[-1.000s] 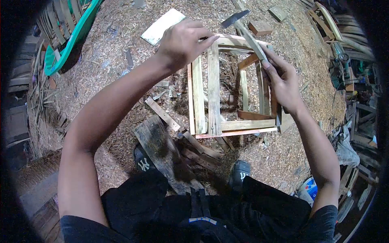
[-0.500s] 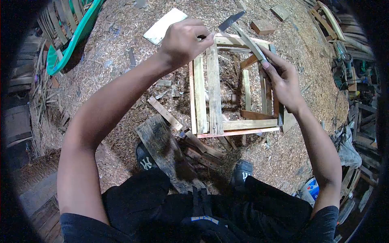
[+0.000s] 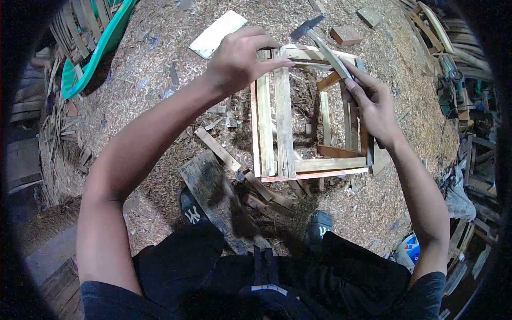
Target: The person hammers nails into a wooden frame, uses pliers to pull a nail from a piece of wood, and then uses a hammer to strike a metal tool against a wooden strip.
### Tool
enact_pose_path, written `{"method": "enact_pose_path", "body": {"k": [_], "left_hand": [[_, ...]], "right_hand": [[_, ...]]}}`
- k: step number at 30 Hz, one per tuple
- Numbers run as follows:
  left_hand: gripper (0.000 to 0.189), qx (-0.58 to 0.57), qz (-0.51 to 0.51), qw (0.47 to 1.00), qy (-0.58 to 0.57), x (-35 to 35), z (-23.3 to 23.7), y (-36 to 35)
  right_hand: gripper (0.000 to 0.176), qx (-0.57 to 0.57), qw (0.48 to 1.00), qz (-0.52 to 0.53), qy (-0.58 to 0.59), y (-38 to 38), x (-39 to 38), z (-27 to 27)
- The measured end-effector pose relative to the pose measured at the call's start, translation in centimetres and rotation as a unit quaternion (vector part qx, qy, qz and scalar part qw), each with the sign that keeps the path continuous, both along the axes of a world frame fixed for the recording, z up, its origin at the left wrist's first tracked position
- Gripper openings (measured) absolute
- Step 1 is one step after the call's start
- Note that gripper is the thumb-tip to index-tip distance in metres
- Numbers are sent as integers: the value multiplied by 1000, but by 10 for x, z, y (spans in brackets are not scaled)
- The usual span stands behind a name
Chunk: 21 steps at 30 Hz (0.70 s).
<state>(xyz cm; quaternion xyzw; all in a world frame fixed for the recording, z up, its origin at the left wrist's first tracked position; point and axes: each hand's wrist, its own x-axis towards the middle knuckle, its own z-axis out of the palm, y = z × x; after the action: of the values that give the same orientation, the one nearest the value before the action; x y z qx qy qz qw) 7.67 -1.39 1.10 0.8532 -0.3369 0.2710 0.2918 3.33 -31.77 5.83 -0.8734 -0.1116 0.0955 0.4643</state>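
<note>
My right hand [image 3: 376, 109] is closed around the handle of a hammer [image 3: 330, 55]; its dark head points up and left, over the far edge of a wooden frame [image 3: 330, 164]. The frame, built of pale wood strips, stands on the ground in front of me. My left hand [image 3: 240, 57] is at the frame's far left, its thumb and fingers closed about the far end of a wooden slat [image 3: 284, 117]. This slat runs from the far side to the near side, beside another pale strip [image 3: 264, 122]. The fingers partly hide the slat's far end.
Wood shavings [image 3: 160, 122] cover the ground. A worn plank [image 3: 213, 192] lies between my shoes, near several offcuts [image 3: 217, 148]. Beyond the frame lie a white board [image 3: 217, 34] and a wood block [image 3: 345, 36]. A green curved object [image 3: 98, 58] is at left.
My left thumb and fingers have moved from a pinch above the frame's corner to around the slat's end. The slat has shifted slightly right. The hammer has barely moved.
</note>
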Motion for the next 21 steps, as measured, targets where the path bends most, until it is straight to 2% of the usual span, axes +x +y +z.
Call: {"method": "enact_pose_path", "body": {"k": [5, 7, 8, 10, 12, 14, 17, 19, 20, 21], "left_hand": [[41, -41, -5, 999, 5, 3, -3, -4], [40, -28, 16, 996, 80, 3, 3, -3], [40, -28, 16, 996, 81, 3, 3, -3], [39, -38, 28, 978, 203, 4, 1, -3], [39, -57, 21, 973, 223, 4, -2, -3], [40, -76, 14, 967, 242, 5, -4, 0], [42, -77, -47, 968, 233, 14, -17, 7], [42, -158, -126, 927, 316, 14, -20, 8], [42, -158, -127, 927, 317, 16, -21, 8], [41, -168, -149, 899, 375, 17, -19, 9]], "right_hand": [[40, 11, 1000, -9, 27, -3, 2, 0], [40, 19, 999, -12, 36, -2, 3, 0], [40, 10, 999, -12, 30, 0, 2, 1], [40, 1, 1000, -12, 23, 0, 2, 0], [40, -3, 1000, 4, -16, -2, 4, -4], [40, -1, 1000, -3, 5, -3, 4, -3], [40, 6, 999, -11, 32, -3, 4, -2], [40, 9, 999, -12, 39, -3, 4, -1], [40, 9, 999, -11, 37, -3, 4, 0], [40, 9, 999, -9, 34, -2, 4, 0]]}}
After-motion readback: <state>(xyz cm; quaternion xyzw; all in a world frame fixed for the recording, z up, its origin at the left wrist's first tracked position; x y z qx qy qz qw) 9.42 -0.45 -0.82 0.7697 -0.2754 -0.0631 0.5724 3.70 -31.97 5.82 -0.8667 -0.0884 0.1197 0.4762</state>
